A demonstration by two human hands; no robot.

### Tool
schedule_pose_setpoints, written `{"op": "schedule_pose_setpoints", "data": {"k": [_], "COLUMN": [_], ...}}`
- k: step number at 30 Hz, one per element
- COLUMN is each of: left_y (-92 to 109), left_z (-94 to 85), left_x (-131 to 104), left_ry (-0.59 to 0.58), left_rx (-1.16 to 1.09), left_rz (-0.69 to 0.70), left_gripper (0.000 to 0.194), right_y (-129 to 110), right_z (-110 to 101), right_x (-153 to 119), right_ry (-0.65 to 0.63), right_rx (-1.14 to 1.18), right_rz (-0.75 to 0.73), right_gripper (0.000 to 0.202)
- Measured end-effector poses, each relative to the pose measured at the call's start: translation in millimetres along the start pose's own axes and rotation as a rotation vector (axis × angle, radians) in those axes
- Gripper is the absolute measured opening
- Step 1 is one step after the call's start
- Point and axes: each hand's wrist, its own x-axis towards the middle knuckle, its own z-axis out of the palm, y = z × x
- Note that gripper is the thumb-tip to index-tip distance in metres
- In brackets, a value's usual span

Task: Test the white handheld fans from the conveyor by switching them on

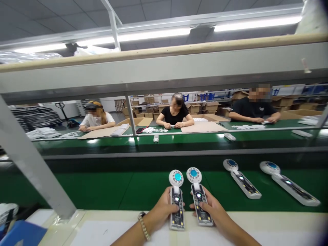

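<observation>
My left hand (165, 206) is wrapped round a white handheld device (177, 218), its thumb on the exposed circuit board. My right hand (210, 207) grips a matching handheld device (203, 217) the same way, thumb on the board. Both devices stand nearly upright, side by side, over the near edge of the green belt. Each has a round slotted head with a bright blue centre and a small lit spot on the board. Two more such devices, one nearer (247, 186) and one farther right (294, 189), lie on the belt with their boards facing up.
A pale worktop (123, 227) borders the green belt (146, 188). A slanted metal post (36, 160) rises at left, beside a blue bin (24, 234). Across the line sit three people, with small white parts (155, 130) and cardboard (202, 127) before them. A shelf beam (164, 65) crosses overhead.
</observation>
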Motion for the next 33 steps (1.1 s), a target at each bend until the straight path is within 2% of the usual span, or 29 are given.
{"op": "schedule_pose_setpoints", "data": {"k": [5,12,19,24,33], "left_y": [-1,7,8,3,8], "left_z": [-2.2,2.9,3.5,1.2,3.3], "left_x": [1,-2,-3,-1,-1], "left_ry": [0.020,0.024,0.018,0.011,0.002], "left_rx": [0.000,0.002,-0.006,-0.002,0.003], "left_rz": [-0.016,-0.046,-0.033,-0.020,-0.030], "left_gripper": [0.052,0.052,0.050,0.051,0.052], "right_y": [0,-3,1,3,-2], "right_z": [4,9,3,2,2], "right_x": [-2,-5,-1,2,-2], "right_ry": [0.033,0.057,0.004,-0.012,-0.042], "right_rx": [-0.034,-0.023,-0.010,0.002,-0.011], "right_rz": [-0.001,-0.020,-0.033,-0.047,-0.012], "right_gripper": [0.086,0.081,0.077,0.079,0.088]}}
